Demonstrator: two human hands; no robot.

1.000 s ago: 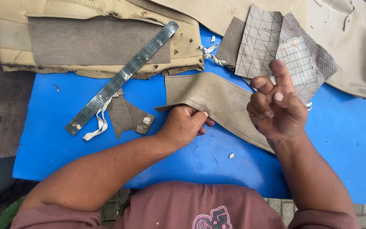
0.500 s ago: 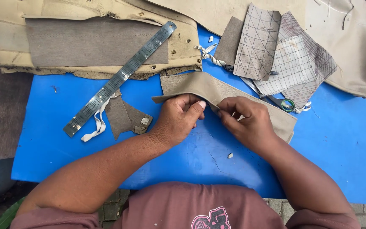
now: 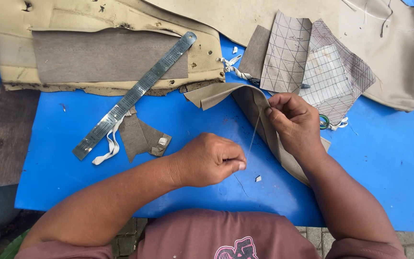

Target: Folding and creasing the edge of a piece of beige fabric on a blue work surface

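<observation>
The right hand (image 3: 295,122) pinches the folded edge of a tan fabric strip (image 3: 245,98) lying mid-table on the blue table (image 3: 384,158). The left hand (image 3: 212,160), fingers closed, pulls a thin thread (image 3: 253,135) taut nearby.

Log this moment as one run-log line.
left hand: pinching thread end | right hand: gripping folded beige strip | nearby: steel ruler, blue table

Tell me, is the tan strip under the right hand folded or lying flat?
Folded: the strip doubles over at its top, its upper edge curling over the darker underside, pinched by the right hand.
</observation>
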